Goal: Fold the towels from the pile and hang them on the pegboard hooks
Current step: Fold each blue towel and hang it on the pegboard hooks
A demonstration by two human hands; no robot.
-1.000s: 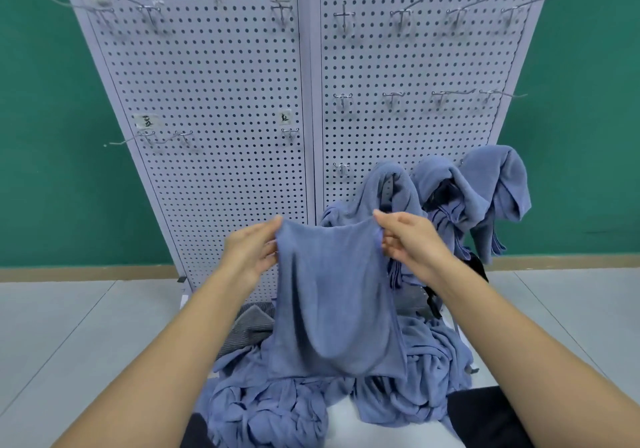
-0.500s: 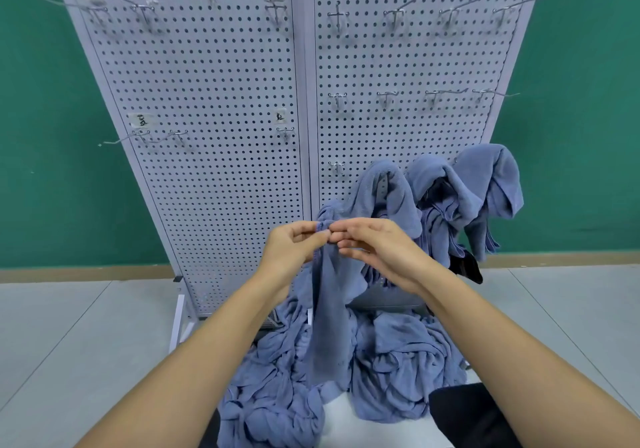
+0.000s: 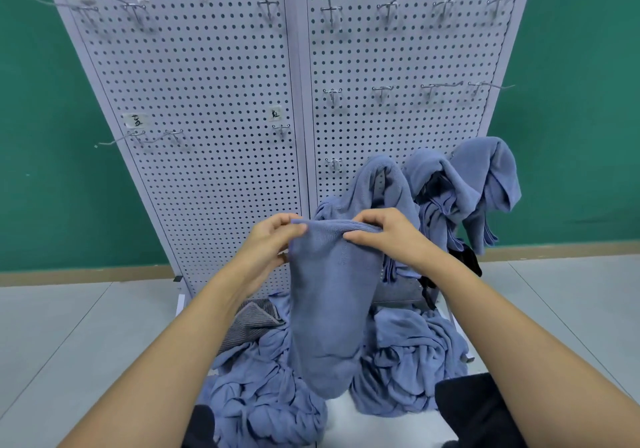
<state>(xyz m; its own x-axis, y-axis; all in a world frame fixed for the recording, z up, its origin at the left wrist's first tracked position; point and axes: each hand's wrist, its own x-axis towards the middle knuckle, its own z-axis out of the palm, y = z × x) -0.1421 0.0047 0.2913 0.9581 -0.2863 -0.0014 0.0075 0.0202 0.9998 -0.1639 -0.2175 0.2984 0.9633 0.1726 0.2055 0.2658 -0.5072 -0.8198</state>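
I hold a folded blue towel (image 3: 329, 295) up in front of the white pegboard (image 3: 221, 108). My left hand (image 3: 273, 243) pinches its top left corner and my right hand (image 3: 384, 236) grips the top right edge, so the towel hangs down as a narrow strip. Below it a pile of crumpled blue towels (image 3: 277, 388) lies on the floor. Three blue towels (image 3: 464, 184) hang from hooks low on the right panel. A bare hook (image 3: 333, 163) sits just left of them.
Rows of bare metal hooks (image 3: 381, 93) cover both panels, some with small paper labels (image 3: 134, 120). A grey towel (image 3: 249, 319) lies at the left of the pile. A green wall stands behind, and the floor is grey tile. My dark trouser knees (image 3: 474, 409) show at the bottom.
My hands brought the towel's top corners together, folding it in half, then moved apart again along the new top edge. The towel hangs narrower than a second ago.
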